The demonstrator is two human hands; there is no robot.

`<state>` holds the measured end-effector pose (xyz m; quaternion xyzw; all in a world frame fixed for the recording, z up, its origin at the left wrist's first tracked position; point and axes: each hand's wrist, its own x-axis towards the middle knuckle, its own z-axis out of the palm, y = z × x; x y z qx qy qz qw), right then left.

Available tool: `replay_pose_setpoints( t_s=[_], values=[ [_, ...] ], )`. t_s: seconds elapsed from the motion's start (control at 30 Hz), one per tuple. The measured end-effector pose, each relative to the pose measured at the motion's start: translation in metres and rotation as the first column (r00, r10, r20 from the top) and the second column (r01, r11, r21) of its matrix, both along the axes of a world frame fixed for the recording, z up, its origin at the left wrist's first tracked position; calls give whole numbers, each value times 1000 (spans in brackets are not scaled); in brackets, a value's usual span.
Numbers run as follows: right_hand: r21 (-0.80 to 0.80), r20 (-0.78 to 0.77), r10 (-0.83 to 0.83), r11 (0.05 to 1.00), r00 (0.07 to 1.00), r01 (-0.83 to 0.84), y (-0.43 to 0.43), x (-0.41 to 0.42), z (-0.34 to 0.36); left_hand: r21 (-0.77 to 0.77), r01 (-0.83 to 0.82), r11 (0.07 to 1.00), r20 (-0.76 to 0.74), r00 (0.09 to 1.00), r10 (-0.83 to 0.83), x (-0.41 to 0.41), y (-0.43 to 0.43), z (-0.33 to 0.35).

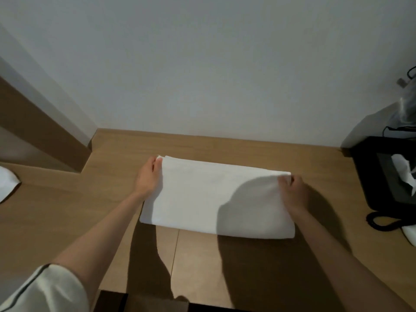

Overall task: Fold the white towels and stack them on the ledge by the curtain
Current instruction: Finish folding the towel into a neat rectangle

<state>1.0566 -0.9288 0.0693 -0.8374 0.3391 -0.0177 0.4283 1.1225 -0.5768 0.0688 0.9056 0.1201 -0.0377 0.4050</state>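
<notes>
We see the wooden top (90, 210) against the wall, and the white towel (202, 194) lying folded flat on it. Our left hand (147, 176) pinches its far left corner, and our right hand (295, 190) pinches its far right corner

Right edge of the table (108, 210), there's a black tissue box (382, 188), white tissue (403, 170) poking up out of it; a black coiled cord (369, 220) loops just in front; behind the box, a clear plastic bag (406, 106) against the pale wall (202, 64); far left corner, a brown wooden panel (33, 124).
</notes>
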Motion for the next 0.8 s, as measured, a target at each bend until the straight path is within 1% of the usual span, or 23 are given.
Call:
replay_pose_setpoints(
  t_s=[0.1,0.17,0.33,0.43,0.63,0.7,0.73,0.8],
  values=[
    [-64,-6,10,998,1000,-10,-4,10,-3,174,-35,984,47,999,27,8,-7,-4],
    [-89,-26,9,996,1000,-11,-5,17,-2,226,-44,973,54,998,33,15,-10,-6],
    [-226,-72,-18,974,997,2,-1,25,-7,399,-57,915,-39,996,79,27,-17,-11],
    [-240,-42,-13,971,999,2,-1,26,-10,415,-64,908,-63,993,99,30,-20,-14],
    [-259,45,10,966,999,2,1,23,-12,341,-140,930,-101,978,184,30,-24,-7],
    [-327,58,22,945,998,-2,4,22,-9,351,-162,922,-50,980,191,27,-31,3],
    [-401,59,36,916,998,-9,6,22,-6,393,-145,908,14,988,151,24,-34,8],
    [-535,94,104,844,990,-38,17,20,1,475,-78,877,156,988,3,13,-46,17]
  ],
)
